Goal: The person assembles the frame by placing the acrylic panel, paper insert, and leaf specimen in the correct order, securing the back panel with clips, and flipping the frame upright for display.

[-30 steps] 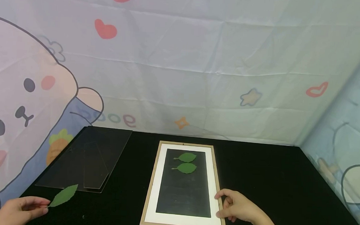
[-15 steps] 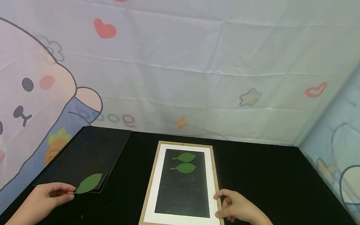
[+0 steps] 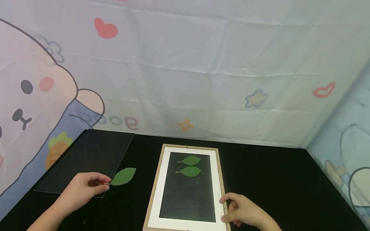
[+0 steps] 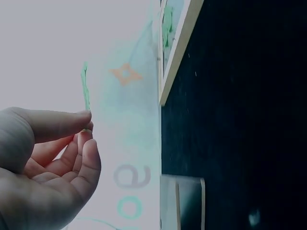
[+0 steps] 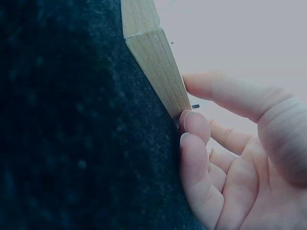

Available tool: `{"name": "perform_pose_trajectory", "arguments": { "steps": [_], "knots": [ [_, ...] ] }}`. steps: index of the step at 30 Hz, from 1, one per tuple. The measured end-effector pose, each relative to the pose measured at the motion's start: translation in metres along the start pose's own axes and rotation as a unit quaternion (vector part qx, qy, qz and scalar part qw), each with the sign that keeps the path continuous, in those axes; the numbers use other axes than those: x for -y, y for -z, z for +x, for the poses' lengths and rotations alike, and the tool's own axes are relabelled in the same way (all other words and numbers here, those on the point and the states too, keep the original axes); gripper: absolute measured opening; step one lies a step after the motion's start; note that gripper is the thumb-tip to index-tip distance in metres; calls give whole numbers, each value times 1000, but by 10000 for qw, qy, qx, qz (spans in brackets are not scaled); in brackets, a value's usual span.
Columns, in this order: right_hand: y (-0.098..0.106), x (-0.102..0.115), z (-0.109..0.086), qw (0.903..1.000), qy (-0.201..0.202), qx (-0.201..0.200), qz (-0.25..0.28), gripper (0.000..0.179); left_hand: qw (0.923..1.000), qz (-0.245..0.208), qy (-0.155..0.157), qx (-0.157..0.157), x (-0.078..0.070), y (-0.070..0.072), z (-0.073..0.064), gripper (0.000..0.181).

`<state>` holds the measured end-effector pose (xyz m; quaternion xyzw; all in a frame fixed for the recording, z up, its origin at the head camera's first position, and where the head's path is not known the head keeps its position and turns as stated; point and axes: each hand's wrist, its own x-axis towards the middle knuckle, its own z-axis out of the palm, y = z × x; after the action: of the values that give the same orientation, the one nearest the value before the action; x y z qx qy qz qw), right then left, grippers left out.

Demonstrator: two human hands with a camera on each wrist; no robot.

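Note:
Pinched by its stem between the thumb and fingers of my left hand is a green serrated leaf. It points up and right, and in the left wrist view the leaf appears edge-on. To its right lies a light wooden picture frame with a white mat and a dark centre. Two similar leaves, an upper leaf and a lower leaf, lie one above the other near the centre's top, stems to the left. My right hand grips the frame's lower right edge, thumb on top and fingers at the side.
A dark frame backing panel lies at the left of the black table, partly behind my left hand. A printed cloth backdrop rises along the table's back, and another cloth side stands at the right.
My left hand has carried the leaf right and away from me, from the table's front left to beside the panel's right edge. My right hand keeps its hold on the picture frame.

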<state>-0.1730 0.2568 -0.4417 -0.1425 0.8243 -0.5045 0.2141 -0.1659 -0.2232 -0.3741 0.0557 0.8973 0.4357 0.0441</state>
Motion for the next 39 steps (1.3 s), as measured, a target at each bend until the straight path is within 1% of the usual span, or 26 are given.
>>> {"name": "perform_pose_trajectory", "arguments": {
  "steps": [3,8,13,18,26,32,39],
  "knots": [
    [0,-1,0,10000,-5,5,25,46,9997,-76,-199,84,-8,-10,7,21],
    [1,-1,0,10000,40,21,54,46,9987,-87,-485,106,-20,-26,18,17],
    [1,0,0,9999,68,57,87,46,9977,-76,-664,88,-30,-41,25,14],
    [1,-1,0,9999,58,56,104,46,9961,-21,-872,94,-42,-54,36,11],
    [1,-4,1,9999,46,41,96,45,9917,-167,-1231,346,-57,-79,54,8],
    [1,-4,1,9999,77,62,101,45,9902,-248,-1307,435,-62,-98,65,7],
    [1,-2,1,10000,46,43,67,45,9889,-306,-1346,542,-68,-115,75,8]
  ]
}}
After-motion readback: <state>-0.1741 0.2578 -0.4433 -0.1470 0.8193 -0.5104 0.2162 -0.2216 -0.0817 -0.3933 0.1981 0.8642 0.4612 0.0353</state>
